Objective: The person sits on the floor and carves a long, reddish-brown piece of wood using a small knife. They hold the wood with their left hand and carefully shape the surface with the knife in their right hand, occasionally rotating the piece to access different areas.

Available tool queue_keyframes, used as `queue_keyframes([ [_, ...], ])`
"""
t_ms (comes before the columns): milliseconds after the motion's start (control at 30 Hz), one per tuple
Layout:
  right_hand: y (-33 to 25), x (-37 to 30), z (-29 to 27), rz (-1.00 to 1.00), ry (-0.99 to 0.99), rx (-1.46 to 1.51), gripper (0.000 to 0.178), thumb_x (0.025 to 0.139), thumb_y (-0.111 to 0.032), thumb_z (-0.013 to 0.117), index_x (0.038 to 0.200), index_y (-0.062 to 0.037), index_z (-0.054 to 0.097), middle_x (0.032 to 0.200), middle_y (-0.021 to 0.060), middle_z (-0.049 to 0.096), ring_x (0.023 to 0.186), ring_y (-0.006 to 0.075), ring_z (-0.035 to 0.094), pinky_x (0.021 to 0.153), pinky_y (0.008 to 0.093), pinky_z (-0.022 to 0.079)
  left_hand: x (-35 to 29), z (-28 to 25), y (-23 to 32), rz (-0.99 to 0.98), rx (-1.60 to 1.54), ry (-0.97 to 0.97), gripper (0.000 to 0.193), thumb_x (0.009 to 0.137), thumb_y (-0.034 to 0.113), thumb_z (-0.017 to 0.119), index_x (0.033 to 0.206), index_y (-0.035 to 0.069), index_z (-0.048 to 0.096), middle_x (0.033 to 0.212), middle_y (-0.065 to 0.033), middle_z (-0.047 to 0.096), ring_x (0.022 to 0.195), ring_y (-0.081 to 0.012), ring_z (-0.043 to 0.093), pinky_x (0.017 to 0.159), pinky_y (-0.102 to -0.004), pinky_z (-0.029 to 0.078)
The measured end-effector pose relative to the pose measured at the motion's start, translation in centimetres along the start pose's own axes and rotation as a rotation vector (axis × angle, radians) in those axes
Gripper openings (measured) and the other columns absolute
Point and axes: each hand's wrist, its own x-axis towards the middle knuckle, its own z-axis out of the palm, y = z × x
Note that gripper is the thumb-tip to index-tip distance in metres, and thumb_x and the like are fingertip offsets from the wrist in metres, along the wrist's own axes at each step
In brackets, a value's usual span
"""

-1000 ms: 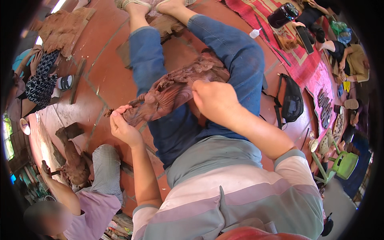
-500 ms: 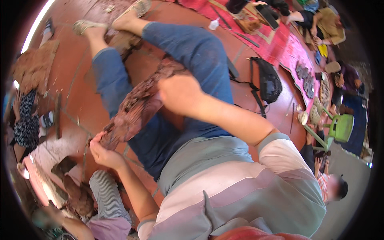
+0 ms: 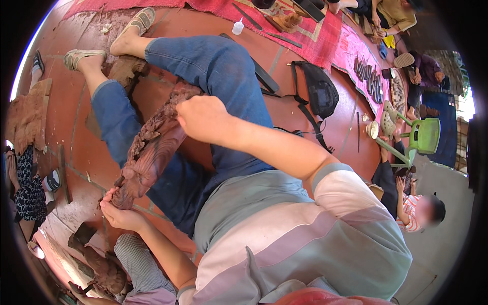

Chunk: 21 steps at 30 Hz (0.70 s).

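A long reddish-brown wood carving [image 3: 150,165] lies slanted across my lap, its far end between my blue-trousered knees. Deep, knobbly relief runs along its left edge, while smoother, grooved wood shows on the right side. My left hand [image 3: 122,216] grips the near end, fingers curled around the tip. Higher up, my right hand [image 3: 203,119] is closed in a fist against the carving's upper part. Whatever those fingers may hold is hidden beneath the hand.
A black bag [image 3: 317,91] with straps lies on the tiled floor to my right. Beyond are a pink mat [image 3: 325,43] with a row of dark tools [image 3: 368,79], a small white bottle [image 3: 238,26] and a green chair [image 3: 424,136]. Other people sit around; one is close at lower left.
The whole view has shifted, so everything sits further left. My right fist stays on the carving's upper part, and my left hand still holds the near end.
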Motion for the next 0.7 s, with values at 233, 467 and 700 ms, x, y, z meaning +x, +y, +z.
queue_keyframes([
  [233, -3.0, -2.0, -0.3, -0.039, -0.022, 0.147, 0.019, 0.081, -0.021, 0.056, 0.072, -0.0049, 0.06, 0.063, 0.0173, 0.061, 0.064, 0.0337, 0.063, 0.058, 0.0442, 0.05, -0.5, -0.3, -0.2, -0.025, -0.039, -0.018, 0.034, 0.097, 0.02, 0.035, 0.084, -0.004, 0.055, 0.087, -0.0159, 0.06, 0.084, -0.024, 0.058, 0.079, -0.0356, 0.048],
  [467, -3.8, -2.1, -1.7, 0.002, -0.1, 0.077, 0.018, 0.081, -0.024, 0.056, 0.077, -0.0093, 0.065, 0.068, 0.0147, 0.063, 0.07, 0.0341, 0.063, 0.063, 0.0444, 0.05, -0.5, -0.4, -0.1, 0.057, -0.107, -0.074, 0.028, 0.097, 0.015, 0.037, 0.079, -0.001, 0.051, 0.084, -0.0135, 0.059, 0.081, -0.0219, 0.058, 0.078, -0.0343, 0.048],
  [700, -4.4, -2.2, -1.4, -0.049, -0.075, 0.023, 0.016, 0.08, -0.021, 0.057, 0.074, -0.0086, 0.065, 0.067, 0.0162, 0.062, 0.066, 0.0345, 0.063, 0.059, 0.0444, 0.05, -0.6, -0.8, -0.9, 0.01, -0.203, -0.081, 0.029, 0.098, 0.017, 0.038, 0.081, -0.002, 0.052, 0.085, -0.0139, 0.059, 0.082, -0.0218, 0.058, 0.079, -0.0347, 0.048],
])
